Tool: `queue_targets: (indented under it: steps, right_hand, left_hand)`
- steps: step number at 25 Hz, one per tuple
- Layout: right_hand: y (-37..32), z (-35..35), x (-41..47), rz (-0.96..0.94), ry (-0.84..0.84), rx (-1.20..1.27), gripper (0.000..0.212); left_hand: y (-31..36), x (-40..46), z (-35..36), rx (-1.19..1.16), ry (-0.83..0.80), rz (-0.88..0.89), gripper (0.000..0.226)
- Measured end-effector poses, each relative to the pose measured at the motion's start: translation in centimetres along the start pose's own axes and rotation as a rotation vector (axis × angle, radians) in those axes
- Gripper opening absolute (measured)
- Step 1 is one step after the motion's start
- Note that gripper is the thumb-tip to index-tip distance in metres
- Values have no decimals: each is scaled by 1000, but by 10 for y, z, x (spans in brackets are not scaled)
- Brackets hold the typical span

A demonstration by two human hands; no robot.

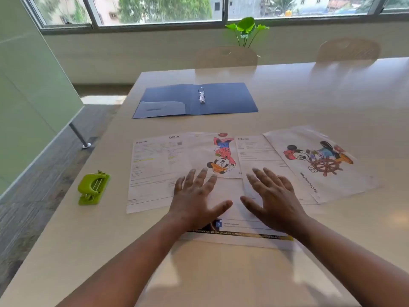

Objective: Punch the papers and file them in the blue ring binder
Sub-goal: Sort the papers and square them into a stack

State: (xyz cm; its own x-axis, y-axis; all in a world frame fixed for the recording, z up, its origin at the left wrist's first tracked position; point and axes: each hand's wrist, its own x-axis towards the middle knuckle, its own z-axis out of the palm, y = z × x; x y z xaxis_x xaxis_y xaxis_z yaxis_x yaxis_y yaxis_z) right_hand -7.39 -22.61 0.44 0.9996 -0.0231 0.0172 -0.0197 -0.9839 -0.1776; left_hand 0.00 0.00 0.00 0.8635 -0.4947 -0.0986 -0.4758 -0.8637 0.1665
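Note:
Several loose papers [155,169] lie spread across the table's middle, some printed forms, two with coloured cartoon drawings [318,158]. My left hand [194,196] and my right hand [274,200] hover side by side over the nearest sheet [230,189], palms down, fingers straight and spread, holding nothing. Beyond the papers the blue ring binder [228,98] lies open and flat, its metal rings [201,96] at the centre. A green hole punch [93,188] sits to the left of the papers, near the table's left edge.
The pale table [309,96] stretches far to the right. Two chairs [225,57] stand at its far side, with a green plant [246,29] behind them under the window. A green wall and floor border the table's left edge.

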Motion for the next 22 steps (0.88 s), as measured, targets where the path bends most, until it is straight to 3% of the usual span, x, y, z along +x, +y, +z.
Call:
queue_targets:
  steps: [6,14,18,22]
  right_hand:
    - [0,16,-17,21,89,-25,81]
    - [-2,16,-20,52,83,44,82]
    - [-1,22,-22,27,151,39,70]
    - [2,24,-27,-94,305,96,39]
  left_hand:
    - [2,-7,14,55,-7,27,101]
    - [1,-8,14,46,20,21,101]
    - [1,-9,13,17,32,18,100]
    - [1,-13,13,-33,72,20,98]
